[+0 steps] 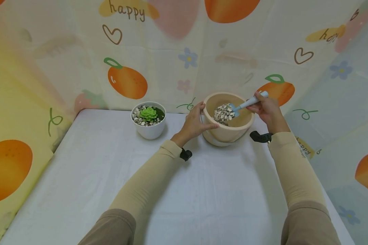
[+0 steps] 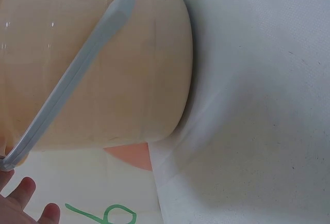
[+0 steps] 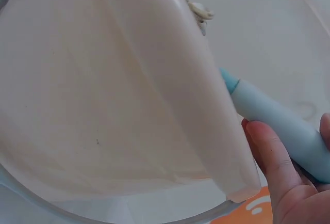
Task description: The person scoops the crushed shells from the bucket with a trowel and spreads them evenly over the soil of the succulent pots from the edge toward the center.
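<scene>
A beige bucket (image 1: 227,132) with a pale carrying handle (image 2: 77,74) stands at the back of the table. My left hand (image 1: 192,123) grips its left side, thumb along the front rim and fingers at the side; the left wrist view shows only some fingertips near the handle's end. In my right hand (image 1: 266,110) is the pale blue handle of a small shovel (image 1: 253,101), pinched between thumb and fingers. The shovel's blade slants into the bucket, by a heap of grey-white stone chips (image 1: 224,113). The bucket's wall hides the blade in the right wrist view.
Left of the bucket stands a white pot (image 1: 151,131) holding a green succulent (image 1: 148,114), stone chips and dark green moss. A white cloth covers the table (image 1: 202,197). Fruit-patterned curtains (image 1: 159,68) hang close behind and along both sides.
</scene>
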`<state>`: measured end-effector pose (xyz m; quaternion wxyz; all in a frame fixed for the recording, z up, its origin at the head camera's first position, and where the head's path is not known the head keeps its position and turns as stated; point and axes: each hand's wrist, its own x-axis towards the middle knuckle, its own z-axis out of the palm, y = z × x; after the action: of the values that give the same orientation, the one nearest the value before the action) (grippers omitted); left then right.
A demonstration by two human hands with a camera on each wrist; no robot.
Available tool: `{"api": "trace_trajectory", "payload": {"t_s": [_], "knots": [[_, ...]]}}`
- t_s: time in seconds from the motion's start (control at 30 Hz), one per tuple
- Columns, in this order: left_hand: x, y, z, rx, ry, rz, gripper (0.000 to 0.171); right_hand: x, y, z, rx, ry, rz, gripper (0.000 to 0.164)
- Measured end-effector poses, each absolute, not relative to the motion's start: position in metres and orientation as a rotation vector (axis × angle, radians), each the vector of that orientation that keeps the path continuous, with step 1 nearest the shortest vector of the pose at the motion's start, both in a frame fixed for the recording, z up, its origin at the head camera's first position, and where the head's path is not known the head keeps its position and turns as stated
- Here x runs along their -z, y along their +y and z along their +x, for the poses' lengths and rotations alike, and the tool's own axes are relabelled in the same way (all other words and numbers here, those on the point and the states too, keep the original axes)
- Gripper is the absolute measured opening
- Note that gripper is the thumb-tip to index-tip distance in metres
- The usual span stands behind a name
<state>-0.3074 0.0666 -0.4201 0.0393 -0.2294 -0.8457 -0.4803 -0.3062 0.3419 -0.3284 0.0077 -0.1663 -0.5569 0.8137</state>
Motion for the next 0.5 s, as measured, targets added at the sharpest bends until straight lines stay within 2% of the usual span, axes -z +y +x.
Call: {"api": "trace_trajectory", "payload": {"t_s": [0.5], "knots": [[0.4226, 0.0660, -0.3081, 1.487, -2.573, -0.714, 0.096, 0.3283, 0.3394, -0.3056, -2.425, -1.813, -0.498, 0.015]]}}
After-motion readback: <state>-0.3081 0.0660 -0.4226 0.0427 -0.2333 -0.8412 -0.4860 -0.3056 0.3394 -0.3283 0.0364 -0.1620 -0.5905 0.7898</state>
